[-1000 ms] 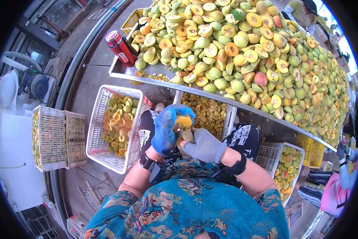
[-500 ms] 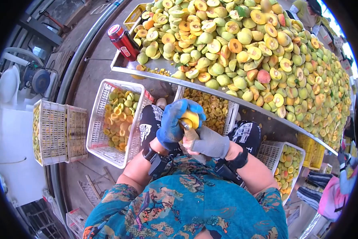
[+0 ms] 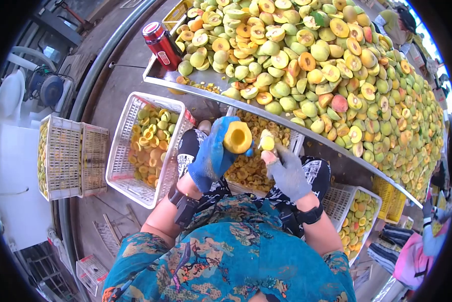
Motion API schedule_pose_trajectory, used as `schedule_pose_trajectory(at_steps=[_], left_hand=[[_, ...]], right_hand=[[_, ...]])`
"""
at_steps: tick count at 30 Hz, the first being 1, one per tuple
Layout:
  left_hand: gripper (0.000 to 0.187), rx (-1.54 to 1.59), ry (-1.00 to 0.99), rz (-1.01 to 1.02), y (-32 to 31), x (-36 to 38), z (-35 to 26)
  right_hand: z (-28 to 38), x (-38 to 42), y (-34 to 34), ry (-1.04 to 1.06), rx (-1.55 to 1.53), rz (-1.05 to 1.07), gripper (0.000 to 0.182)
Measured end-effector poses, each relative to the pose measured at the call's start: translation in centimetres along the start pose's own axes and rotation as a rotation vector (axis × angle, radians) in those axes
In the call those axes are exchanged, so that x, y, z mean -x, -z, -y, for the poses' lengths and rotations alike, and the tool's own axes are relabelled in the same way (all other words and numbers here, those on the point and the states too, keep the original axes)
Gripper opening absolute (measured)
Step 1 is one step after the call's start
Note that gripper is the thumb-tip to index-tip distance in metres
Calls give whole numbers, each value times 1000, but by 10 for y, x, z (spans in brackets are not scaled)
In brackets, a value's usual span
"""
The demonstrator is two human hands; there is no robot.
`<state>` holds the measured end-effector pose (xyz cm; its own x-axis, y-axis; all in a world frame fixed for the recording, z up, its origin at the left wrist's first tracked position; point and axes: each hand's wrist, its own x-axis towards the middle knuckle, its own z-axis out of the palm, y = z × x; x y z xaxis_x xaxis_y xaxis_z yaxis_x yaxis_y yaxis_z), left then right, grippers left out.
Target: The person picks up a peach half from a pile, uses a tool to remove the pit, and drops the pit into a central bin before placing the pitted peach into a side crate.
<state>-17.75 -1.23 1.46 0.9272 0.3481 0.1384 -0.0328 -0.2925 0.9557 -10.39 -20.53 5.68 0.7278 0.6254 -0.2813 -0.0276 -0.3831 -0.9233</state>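
My left hand [image 3: 213, 158], in a blue glove, is closed around a peach half [image 3: 237, 138]. Its cut face looks up and shows a smooth round hollow with no stone in it. To the right, my right hand [image 3: 288, 173], in a grey glove with bare thumb tip, pinches something topped by a pale yellow lump [image 3: 267, 140]; whether this is a tool with pulp on it or a loose piece I cannot make out. The hands are apart, over a white crate [image 3: 297, 146] of yellow scraps between my knees.
A metal table [image 3: 205, 94] bears a large heap of halved peaches [image 3: 306, 65] and a red thermos [image 3: 162, 46]. At left stand a white crate [image 3: 113, 151] of peach halves and stacked crates [image 3: 64, 156]. More fruit fills a crate [image 3: 354, 221] at right. Other people [image 3: 397, 25] are beyond.
My hands have separated: the left moved slightly left, the right moved right and away from the fruit. The peach half now faces up, its hollow showing. The camera view shifted a little.
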Motion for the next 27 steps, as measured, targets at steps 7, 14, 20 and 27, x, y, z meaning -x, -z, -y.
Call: schedule_pose_trajectory(at_steps=[7,14,20,27], left_hand=[[44,953,510,139,-1,23,-20],[35,684,403,139,2,32,18],[29,626,503,-11,12,27,-44],[28,-554,249,-460,136,25,-2]], right_hand=[[-2,0,-13,272,290,-119,42],[-7,-2,-25,440,522,-281,37],[-38,-28,-25,126,875,-312,38],[-62,-37,-4,-98,752,49,69]])
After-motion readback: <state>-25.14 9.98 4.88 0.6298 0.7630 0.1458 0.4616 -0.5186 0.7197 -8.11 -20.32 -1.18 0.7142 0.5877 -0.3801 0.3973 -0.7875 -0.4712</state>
